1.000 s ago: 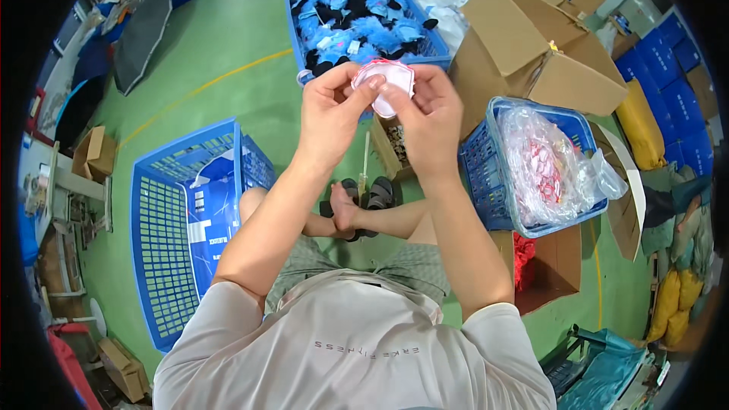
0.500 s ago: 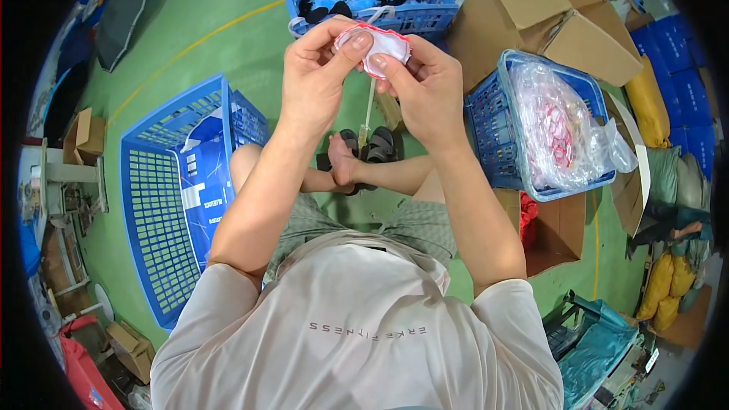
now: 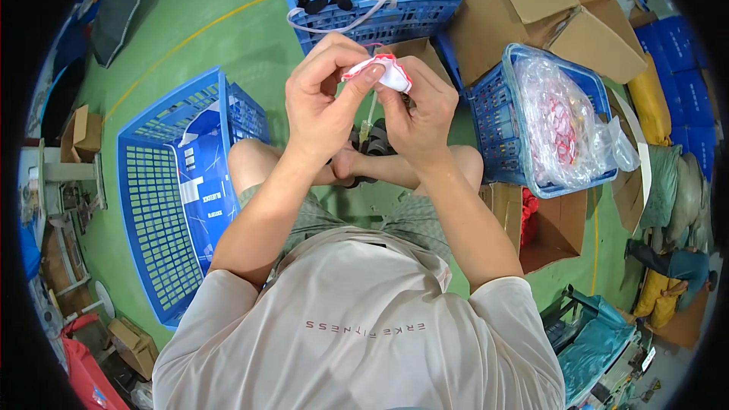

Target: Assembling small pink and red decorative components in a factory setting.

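Between my two hands, in front of my chest, is a small white cloth piece (image 3: 395,77) with a red scalloped edge, bent and partly hidden by my fingers. My left hand (image 3: 323,99) pinches its left part, thumb against the white face. On the right, my right hand (image 3: 420,118) grips the other end between thumb and curled fingers. A thin pale rod (image 3: 369,112) with a yellowish lower end shows below the cloth; its upper end is hidden behind my hands.
Ahead stands a blue basket (image 3: 380,17) of blue and black plush pieces. An upright blue crate (image 3: 156,220) is at my left. To my right are a basket (image 3: 507,125) with plastic-wrapped items and an open carton (image 3: 558,235). Another person (image 3: 687,269) is at the far right.
Both hands have come down slightly toward me. The cloth has gone from spread fairly flat to folded and tilted. The person at the far right has shifted.
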